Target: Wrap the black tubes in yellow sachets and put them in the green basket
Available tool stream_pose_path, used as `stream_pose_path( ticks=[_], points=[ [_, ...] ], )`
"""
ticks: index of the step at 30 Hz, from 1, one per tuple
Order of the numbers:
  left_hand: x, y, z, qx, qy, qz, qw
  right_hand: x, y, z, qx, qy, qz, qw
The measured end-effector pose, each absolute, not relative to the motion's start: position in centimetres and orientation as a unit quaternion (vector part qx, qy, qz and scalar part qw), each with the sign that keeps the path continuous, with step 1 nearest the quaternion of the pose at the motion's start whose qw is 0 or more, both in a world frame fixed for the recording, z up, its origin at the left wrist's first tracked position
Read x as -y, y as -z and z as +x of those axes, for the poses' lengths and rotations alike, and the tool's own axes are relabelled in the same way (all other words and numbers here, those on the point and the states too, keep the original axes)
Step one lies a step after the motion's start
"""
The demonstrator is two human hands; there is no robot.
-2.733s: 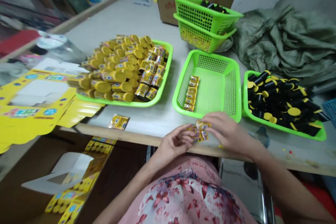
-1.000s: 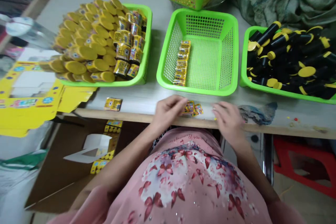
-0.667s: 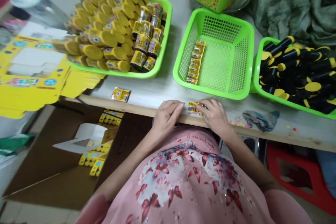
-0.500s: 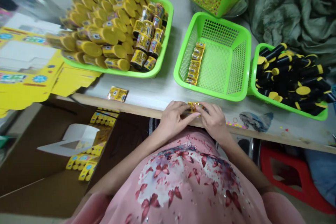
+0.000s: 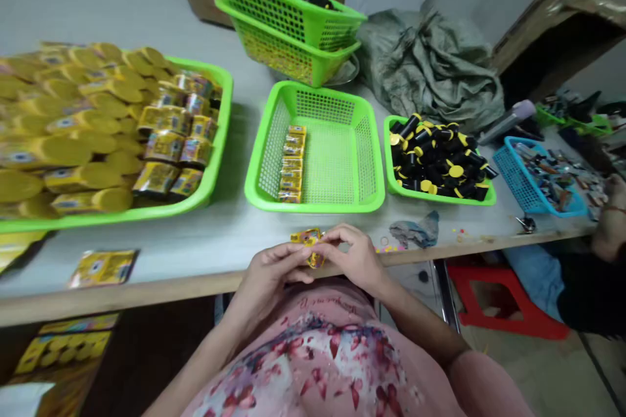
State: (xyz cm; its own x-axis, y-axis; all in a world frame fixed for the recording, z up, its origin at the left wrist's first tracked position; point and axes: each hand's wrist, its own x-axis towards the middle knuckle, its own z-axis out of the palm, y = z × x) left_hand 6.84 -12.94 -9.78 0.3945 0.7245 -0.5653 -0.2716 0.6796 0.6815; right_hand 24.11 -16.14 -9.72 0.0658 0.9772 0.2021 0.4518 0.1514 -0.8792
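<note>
At the table's front edge, my left hand point(image 5: 272, 272) and my right hand point(image 5: 355, 257) meet with their fingertips together. Between them is a small shiny yellow printed wrapper point(image 5: 315, 260), pinched by thumb and forefinger on both sides. Just behind the fingertips, more of these yellow wrappers point(image 5: 302, 235) lie on the table, partly hidden. The green basket point(image 5: 313, 207) beyond my hands has a single row of small yellow packets point(image 5: 292, 166) along its left side. Another flat yellow wrapper point(image 5: 104, 268) lies alone near the table edge at left.
A green basket point(image 5: 222, 124) heaped with yellow-capped tubes stands left. Black yellow-capped tubes point(image 5: 430, 159) fill a basket at right. Stacked green baskets point(image 5: 313, 32) and a crumpled grey-green sack point(image 5: 435, 71) are behind. A grey rag point(image 5: 415, 232) and another person's hand point(image 5: 611, 221) are further right.
My view has swung right, bringing a blue basket and another person's arm into sight. My fingertips have come together, with a yellow wrapper now pinched between both hands.
</note>
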Motion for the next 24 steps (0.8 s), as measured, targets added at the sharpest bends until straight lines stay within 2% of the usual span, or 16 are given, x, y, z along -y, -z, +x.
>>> stream_pose_path(
  ticks=[3,6,7,10,12,19,23,24],
  points=[
    [12.5,9.0,6.9,-0.466,-0.303,0.208,0.805,14.5,7.1,28.2,0.646,-0.223,-0.571,0.454],
    [12.5,8.9,6.9,-0.487,-0.319,0.198,0.789,10.5,4.3,34.8,0.614,-0.091,-0.659,0.425],
    [12.5,8.9,6.9,-0.489,-0.324,0.202,0.784,8.8,3.5,37.0,0.588,-0.055,-0.708,0.388],
    [12.6,9.2,7.0,-0.485,-0.325,0.216,0.783,3.4,2.0,41.6,0.539,0.029,-0.818,0.2],
    [12.6,9.2,7.1,-0.481,-0.316,0.223,0.787,0.5,1.7,42.7,0.525,0.063,-0.839,0.129],
    [12.4,8.9,6.7,-0.473,-0.322,0.247,0.782,-3.8,3.0,41.4,0.489,0.087,-0.865,0.078],
    [12.4,9.3,6.6,-0.453,-0.307,0.249,0.799,-3.4,3.8,41.0,0.491,0.089,-0.862,0.089],
    [12.4,9.4,6.5,-0.446,-0.3,0.247,0.806,-3.3,3.9,41.0,0.49,0.081,-0.86,0.116]
  ],
)
